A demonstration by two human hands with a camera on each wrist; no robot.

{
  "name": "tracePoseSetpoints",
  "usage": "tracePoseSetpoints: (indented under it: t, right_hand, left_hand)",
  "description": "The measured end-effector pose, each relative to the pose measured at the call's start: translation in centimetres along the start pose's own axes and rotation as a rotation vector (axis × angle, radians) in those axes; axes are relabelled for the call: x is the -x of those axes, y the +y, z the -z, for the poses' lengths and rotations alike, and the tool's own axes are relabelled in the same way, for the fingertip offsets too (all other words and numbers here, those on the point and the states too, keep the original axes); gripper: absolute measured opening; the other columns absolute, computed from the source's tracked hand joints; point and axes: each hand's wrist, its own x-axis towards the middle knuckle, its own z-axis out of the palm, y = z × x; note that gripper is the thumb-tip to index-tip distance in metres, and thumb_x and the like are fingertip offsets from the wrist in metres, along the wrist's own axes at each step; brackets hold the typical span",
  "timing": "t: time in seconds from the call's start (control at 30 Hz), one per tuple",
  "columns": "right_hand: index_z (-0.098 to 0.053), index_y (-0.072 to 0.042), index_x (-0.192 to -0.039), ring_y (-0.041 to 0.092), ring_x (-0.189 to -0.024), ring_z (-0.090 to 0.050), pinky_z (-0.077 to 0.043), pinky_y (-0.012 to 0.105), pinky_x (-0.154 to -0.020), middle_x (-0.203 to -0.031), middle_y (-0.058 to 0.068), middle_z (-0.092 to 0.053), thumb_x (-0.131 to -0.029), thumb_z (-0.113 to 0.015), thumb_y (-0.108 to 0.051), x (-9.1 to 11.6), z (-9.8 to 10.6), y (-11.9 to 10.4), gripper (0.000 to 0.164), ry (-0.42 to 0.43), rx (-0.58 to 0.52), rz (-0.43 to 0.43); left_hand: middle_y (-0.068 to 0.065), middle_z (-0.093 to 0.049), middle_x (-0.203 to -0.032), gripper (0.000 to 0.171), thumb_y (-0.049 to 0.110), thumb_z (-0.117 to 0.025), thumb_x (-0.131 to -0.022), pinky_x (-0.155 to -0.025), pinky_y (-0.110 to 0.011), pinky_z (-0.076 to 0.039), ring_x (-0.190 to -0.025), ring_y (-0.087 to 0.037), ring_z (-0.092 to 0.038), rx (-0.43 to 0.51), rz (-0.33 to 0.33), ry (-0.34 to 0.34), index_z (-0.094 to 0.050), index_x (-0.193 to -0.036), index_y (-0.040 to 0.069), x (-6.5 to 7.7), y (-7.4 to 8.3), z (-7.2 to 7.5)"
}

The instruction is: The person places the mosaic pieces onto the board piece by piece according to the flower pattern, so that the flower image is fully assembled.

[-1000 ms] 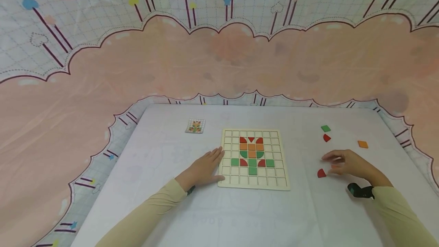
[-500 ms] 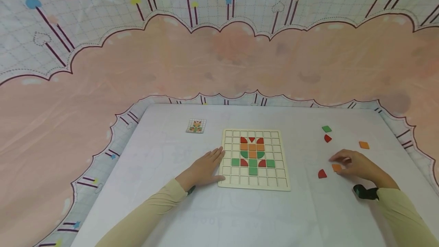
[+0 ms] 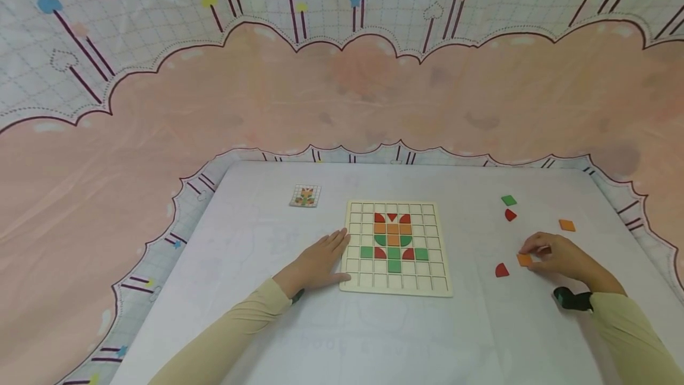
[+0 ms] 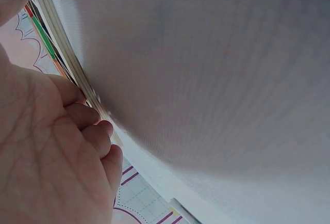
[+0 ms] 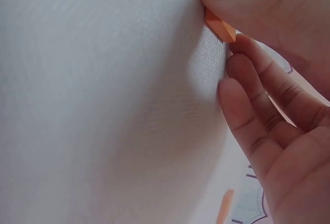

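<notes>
My left hand [image 3: 316, 263] rests at the left edge of a cream grid board [image 3: 422, 284], fingers extended and touching it, thumb by the lower left part. The left wrist view shows that hand [image 4: 56, 136] along the edge of the board [image 4: 62, 43]. Red, orange and green tiles form a flower-like pattern on the grid. Over on the right, my right hand [image 3: 561, 259] pinches an orange square tile [image 3: 524, 260] between thumb and fingers, low at the tabletop. From the right wrist, the orange tile [image 5: 220, 27] shows just under the thumb.
A red quarter-round tile [image 3: 502, 270] lies left of my right hand. Farther back are another red tile [image 3: 510, 215], a green tile [image 3: 509, 200] and an orange tile [image 3: 567, 225]. A small pattern card [image 3: 306, 196] lies behind the left hand on the white table [image 3: 256, 218].
My right hand has shifted slightly right and its fingers have closed in on the orange tile, which has come into clearer view. The left hand and the board stay in place.
</notes>
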Motion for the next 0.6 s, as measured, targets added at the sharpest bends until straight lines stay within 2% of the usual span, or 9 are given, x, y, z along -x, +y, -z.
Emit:
tracePoseSetpoints:
  t: [0.2,0.33,0.47,0.6]
  right_hand:
    - [-0.069,-0.006,-0.097,-0.012,-0.082,-0.047,-0.049,0.011,-0.071,-0.099,0.008,-0.067,-0.074,-0.078,-0.015,-0.3,0.0,-0.7,0.026,0.003,0.001,0.001]
    - [-0.068,-0.004,-0.100,-0.010,-0.081,-0.050,-0.051,0.013,-0.072,-0.099,0.008,-0.068,-0.075,-0.076,-0.010,-1.0,0.0,-1.6,0.027,0.030,-0.002,0.066]
    - [-0.069,-0.004,-0.100,-0.008,-0.081,-0.052,-0.052,0.014,-0.072,-0.096,0.007,-0.068,-0.076,-0.076,-0.011,-1.9,-0.4,-3.5,0.026,0.068,-0.031,0.108]
    - [-0.069,-0.005,-0.099,0.000,-0.083,-0.056,-0.053,0.017,-0.073,-0.096,0.005,-0.068,-0.076,-0.076,-0.011,-3.2,-1.4,-5.8,0.025,0.071,-0.063,0.140]
  left_hand:
    - [-0.012,-0.013,-0.159,0.088,0.060,-0.046,-0.090,-0.119,-0.038,-0.021,-0.147,-0.024,-0.015,0.005,0.000,0.000,-0.016,-0.151,0.004,0.0,0.0,0.1]
    - [-0.012,-0.013,-0.159,0.088,0.060,-0.046,-0.090,-0.119,-0.038,-0.021,-0.147,-0.024,-0.015,0.001,0.000,-0.003,-0.016,-0.151,0.004,0.0,0.1,0.2]
    - [-0.012,-0.013,-0.159,0.088,0.060,-0.046,-0.090,-0.119,-0.038,-0.021,-0.147,-0.024,-0.015,-0.001,0.000,-0.003,-0.016,-0.150,0.004,0.0,0.1,0.2]
    - [-0.012,-0.013,-0.159,0.087,0.060,-0.046,-0.090,-0.120,-0.038,-0.020,-0.147,-0.024,-0.015,-0.004,0.002,-0.003,-0.016,-0.151,0.004,0.0,0.1,0.2]
